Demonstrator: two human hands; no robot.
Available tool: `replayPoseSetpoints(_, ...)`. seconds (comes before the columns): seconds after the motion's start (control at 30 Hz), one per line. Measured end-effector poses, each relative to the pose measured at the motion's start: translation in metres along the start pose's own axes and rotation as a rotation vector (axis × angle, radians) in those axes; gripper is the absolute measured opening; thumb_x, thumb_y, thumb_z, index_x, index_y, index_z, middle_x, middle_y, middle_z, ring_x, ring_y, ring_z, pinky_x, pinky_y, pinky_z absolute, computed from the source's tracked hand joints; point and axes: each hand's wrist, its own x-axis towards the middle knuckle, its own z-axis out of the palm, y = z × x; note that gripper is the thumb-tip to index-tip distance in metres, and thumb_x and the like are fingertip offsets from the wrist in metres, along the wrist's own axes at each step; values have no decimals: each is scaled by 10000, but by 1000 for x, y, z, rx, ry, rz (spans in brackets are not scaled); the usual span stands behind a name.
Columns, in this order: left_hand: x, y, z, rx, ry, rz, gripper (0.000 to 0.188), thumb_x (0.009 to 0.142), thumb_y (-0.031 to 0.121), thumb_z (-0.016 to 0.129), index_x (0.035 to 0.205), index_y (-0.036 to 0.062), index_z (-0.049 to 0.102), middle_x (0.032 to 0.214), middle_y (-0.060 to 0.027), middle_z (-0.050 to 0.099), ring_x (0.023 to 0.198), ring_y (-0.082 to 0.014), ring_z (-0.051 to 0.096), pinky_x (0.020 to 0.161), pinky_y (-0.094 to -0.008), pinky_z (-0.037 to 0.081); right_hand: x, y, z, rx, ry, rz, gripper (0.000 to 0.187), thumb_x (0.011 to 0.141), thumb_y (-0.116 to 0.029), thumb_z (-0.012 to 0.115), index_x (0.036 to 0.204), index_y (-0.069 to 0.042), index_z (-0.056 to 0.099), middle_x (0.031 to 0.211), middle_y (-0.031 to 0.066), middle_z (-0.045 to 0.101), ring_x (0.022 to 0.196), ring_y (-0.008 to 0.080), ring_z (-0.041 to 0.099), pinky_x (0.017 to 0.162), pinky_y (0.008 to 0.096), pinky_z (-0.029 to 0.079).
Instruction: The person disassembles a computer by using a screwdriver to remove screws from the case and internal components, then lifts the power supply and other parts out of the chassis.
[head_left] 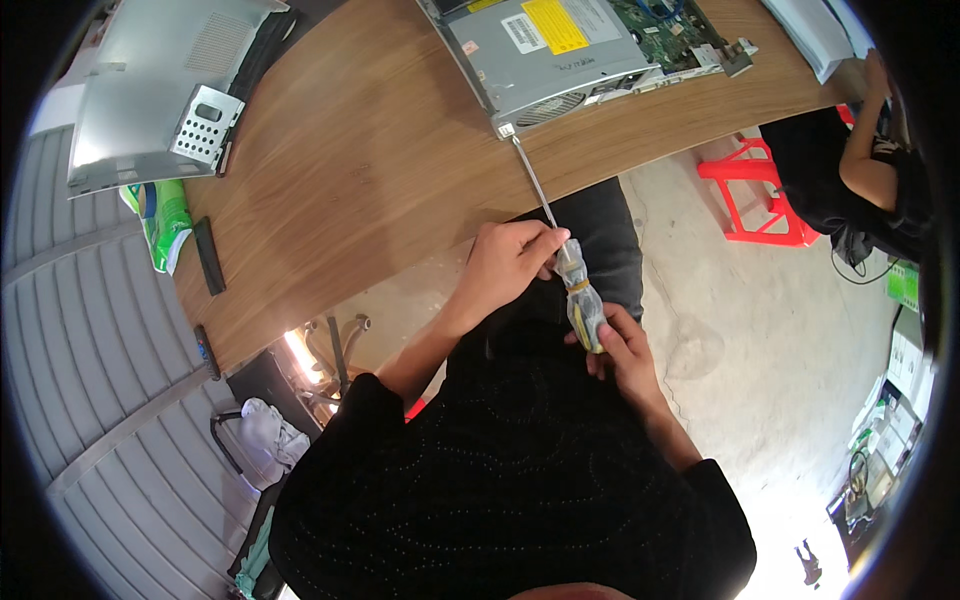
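Left hand (500,268) and right hand (630,362) clamp a screwdriver (579,286), computer case (570,68) ahead, metal cover (165,95) left, stool (745,170) right.

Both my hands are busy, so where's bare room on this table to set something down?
The widest free patch of the wooden table lies between the metal cover, left, and the computer case, right. Toward the right it's crowded: case, circuit board, papers. The screwdriver crosses the near edge by the case's corner.
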Motion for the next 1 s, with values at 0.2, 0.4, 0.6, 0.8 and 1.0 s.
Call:
replayPoseSetpoints(0.2,18,65,-62,107,496,374,352,960,258,634,1166,-25,600,993,-93,671,952,-141,628,844,-284,503,3,13,4,550,-116,72,344,1030,-254,440,1314,-62,412,1124,146,613,682,115,532,596,248,430)
replayPoseSetpoints(0.4,93,67,-85,-40,381,595,680,924,223,677,1425,-76,327,1369,-227,476,1295,-266,465,1040,-352,423,0,12,9,341,83,-93,362,973,-103,568,1287,-43,396,1189,135,583,746,133,581,650,266,475)
replayPoseSetpoints(0.6,102,65,-75,-96,250,605,779,888,202,705,1462,-90,266,1421,-232,435,1319,-285,440,1058,-365,410,-2,0,11,426,5,57,385,1024,-281,488,1317,-44,407,1186,160,626,736,142,604,636,251,473)
replayPoseSetpoints(0.8,109,62,-83,-103,192,563,803,845,174,745,1447,-103,293,1387,-217,471,1280,-279,483,1036,-355,426,2,12,5,300,-100,109,456,1055,-408,355,1354,-69,417,928,72,605,639,99,497,554,223,380)
replayPoseSetpoints(1.0,107,63,-93,-74,225,526,810,823,181,765,1428,-119,317,1390,-220,470,1251,-277,509,1032,-361,428,2,6,16,212,6,131,444,1044,-414,396,1347,-89,388,880,11,520,619,66,419,545,204,335)
